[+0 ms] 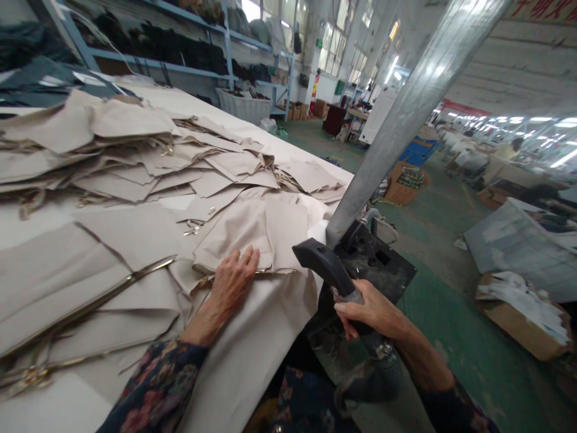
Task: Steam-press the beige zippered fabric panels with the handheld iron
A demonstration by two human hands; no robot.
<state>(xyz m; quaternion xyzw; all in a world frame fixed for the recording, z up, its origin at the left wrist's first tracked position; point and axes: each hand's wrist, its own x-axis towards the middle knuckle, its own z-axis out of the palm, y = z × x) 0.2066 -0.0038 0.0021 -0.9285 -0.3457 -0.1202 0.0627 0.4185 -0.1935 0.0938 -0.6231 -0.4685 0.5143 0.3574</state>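
Palm down, my left hand lies on a beige fabric piece with a zipper along its near edge. Its fingers are slightly apart and hold nothing. My right hand is wrapped round a black vacuum nozzle with a ribbed hose, at the table's right edge. The nozzle's flat mouth points left, over the fabric. Longer beige pieces with gold zippers lie to the left, and layered beige pieces are heaped farther back.
A metal post rises beside a black machine plate at the table edge. Blue shelves with dark bundles stand behind. On the green floor to the right are a white bin and a cardboard box with white material.
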